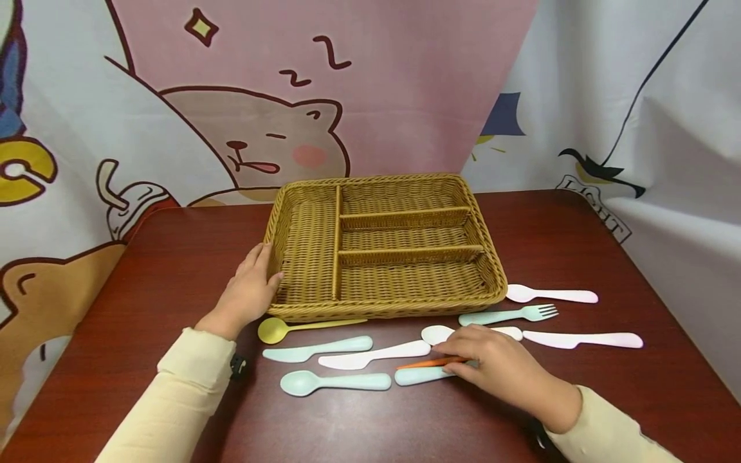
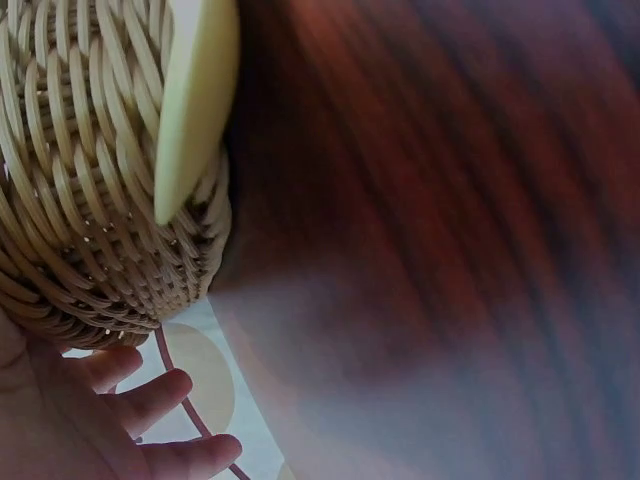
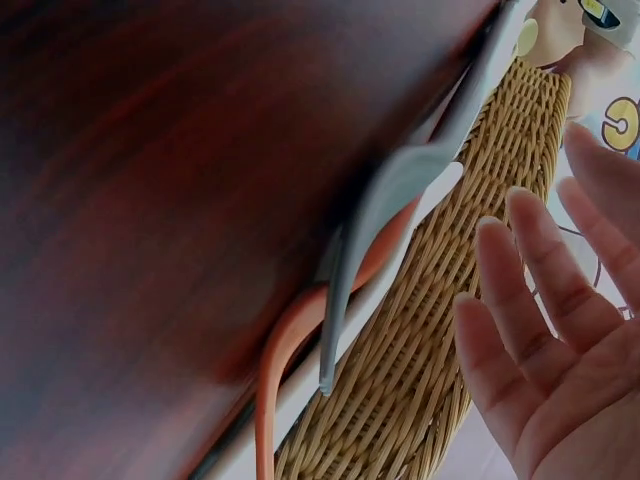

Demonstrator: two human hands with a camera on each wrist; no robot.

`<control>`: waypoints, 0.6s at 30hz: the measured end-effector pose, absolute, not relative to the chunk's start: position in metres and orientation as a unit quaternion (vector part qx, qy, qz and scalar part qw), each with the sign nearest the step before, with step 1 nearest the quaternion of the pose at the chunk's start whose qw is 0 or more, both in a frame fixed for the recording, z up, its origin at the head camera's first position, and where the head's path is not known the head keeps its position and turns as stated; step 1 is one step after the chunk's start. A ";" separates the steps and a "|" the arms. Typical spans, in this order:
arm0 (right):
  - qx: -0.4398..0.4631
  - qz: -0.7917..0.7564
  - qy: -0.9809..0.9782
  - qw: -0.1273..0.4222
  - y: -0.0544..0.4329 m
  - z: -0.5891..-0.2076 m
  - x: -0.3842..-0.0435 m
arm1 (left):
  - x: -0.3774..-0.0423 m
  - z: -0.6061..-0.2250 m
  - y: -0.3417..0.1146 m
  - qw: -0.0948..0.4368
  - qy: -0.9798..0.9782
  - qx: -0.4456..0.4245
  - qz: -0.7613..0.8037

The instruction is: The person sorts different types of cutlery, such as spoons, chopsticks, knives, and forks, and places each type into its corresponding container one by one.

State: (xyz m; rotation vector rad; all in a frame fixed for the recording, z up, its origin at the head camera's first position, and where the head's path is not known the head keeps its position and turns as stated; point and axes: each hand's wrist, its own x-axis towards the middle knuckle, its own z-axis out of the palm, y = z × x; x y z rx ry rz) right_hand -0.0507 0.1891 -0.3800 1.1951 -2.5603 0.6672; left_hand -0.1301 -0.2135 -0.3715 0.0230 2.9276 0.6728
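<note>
Risk, foremost: a mixed pick-up. Bare right hand (image 1: 500, 363) spans an orange slim-handled utensil (image 1: 428, 363) and, just nearer, a mint rounded plastic-looking handle (image 1: 421, 375); fingers closing there could take both, the two lying nearly parallel and close. Right fingers extended and spread, no grasp visible. Second risk: a white smooth plastic-looking spoon (image 1: 435, 334), partly under that hand, could be dragged askew by the knuckles. Third: bare left hand (image 1: 246, 289), fingers loose along the outer left wall, thumb at the rim, could push the tan woven four-compartment basket (image 1: 382, 310) sideways, shifting a yellow round-bowled spoon (image 1: 273, 330) just beside its near wall.

Count:
- Basket: 1, far centre of a dark red wood-grained bench (image 1: 191, 238).
- Spoons: 4. White, 2: that under the right hand, another (image 1: 544, 295) right of the basket. Yellow, 1. Mint, 1 (image 1: 336, 382), nearest row, left.
- Knives: 3, broad-bladed. Mint, 1 (image 1: 318, 348), left. White, 2: one centre (image 1: 376, 355), one far right (image 1: 581, 339).
- Forks: 1, mint, tined (image 1: 503, 316), near the basket's near-right corner.
- Type undetermined, heads hidden from above: 2, the orange utensil and the mint handle.
- Cutlery total: 10, all on the bench.
</note>
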 end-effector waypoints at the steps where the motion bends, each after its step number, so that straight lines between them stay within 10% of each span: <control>1: 0.410 0.224 -0.877 0.113 0.189 -0.380 -0.050 | -0.130 -0.372 -0.214 0.070 0.972 0.007 0.224; 18: 0.413 0.154 -0.897 0.031 0.190 -0.385 -0.046 | -0.132 -0.373 -0.214 0.096 0.969 0.008 0.226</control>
